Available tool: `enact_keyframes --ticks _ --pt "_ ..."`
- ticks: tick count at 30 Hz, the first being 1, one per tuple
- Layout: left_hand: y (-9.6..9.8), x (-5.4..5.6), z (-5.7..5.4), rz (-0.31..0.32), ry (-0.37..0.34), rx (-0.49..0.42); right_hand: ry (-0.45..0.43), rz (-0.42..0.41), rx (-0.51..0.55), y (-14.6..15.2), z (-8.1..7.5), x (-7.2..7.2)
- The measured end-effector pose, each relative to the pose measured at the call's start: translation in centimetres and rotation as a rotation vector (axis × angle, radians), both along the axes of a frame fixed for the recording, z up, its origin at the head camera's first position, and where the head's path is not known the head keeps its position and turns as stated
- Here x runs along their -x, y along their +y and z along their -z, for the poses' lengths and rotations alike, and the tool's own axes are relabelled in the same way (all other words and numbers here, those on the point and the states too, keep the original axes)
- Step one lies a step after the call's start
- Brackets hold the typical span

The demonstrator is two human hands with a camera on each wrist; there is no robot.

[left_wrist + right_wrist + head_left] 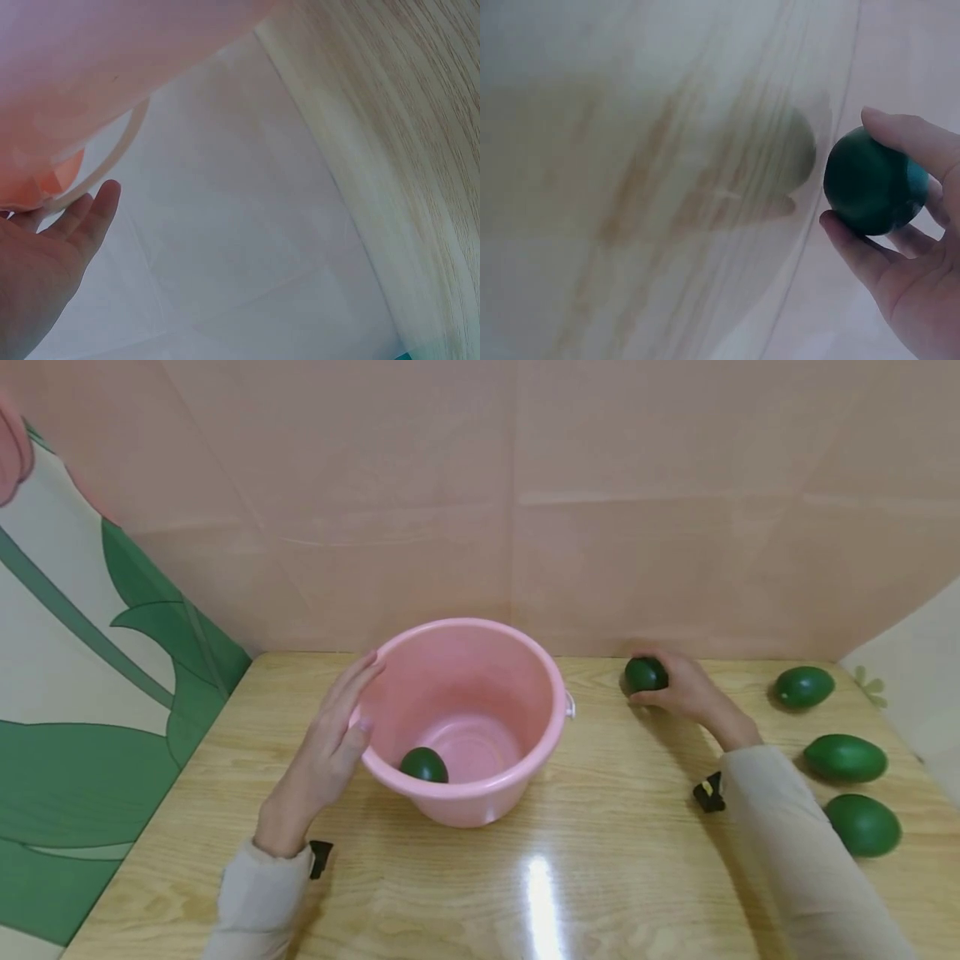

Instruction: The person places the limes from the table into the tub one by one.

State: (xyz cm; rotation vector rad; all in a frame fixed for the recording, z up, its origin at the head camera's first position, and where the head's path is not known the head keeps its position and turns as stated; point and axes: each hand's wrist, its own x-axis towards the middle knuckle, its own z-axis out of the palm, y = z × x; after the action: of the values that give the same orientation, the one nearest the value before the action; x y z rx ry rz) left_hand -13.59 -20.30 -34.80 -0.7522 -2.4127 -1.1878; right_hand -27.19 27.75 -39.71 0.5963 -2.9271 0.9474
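Note:
A pink bucket (465, 789) stands upright on the wooden table, and one dark green avocado (424, 765) lies on its bottom at the near left. My left hand (324, 752) rests against the bucket's left rim with fairly straight fingers. In the left wrist view, the left hand (45, 262) touches the bucket's underside of the rim beside its pale handle (120, 146). To the right of the bucket, near the wall, my right hand (686, 689) grips another avocado (645, 675) between thumb and fingers. The right wrist view shows this avocado (874, 181) in my curved fingers (855, 244).
Along the table's right side lie an avocado (804, 687) at the back, a second avocado (846, 757) in the middle and a third avocado (862, 825) beside my right sleeve. A pinkish sheet (450, 527) covers the wall behind the table (600, 860).

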Motion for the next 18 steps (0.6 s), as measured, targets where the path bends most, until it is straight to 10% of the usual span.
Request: enact_keyframes --ticks 18 --pt "0.1 -0.1 0.0 -0.002 -0.007 -0.001 -0.028 0.019 0.038 -0.7 -2.0 -1.2"
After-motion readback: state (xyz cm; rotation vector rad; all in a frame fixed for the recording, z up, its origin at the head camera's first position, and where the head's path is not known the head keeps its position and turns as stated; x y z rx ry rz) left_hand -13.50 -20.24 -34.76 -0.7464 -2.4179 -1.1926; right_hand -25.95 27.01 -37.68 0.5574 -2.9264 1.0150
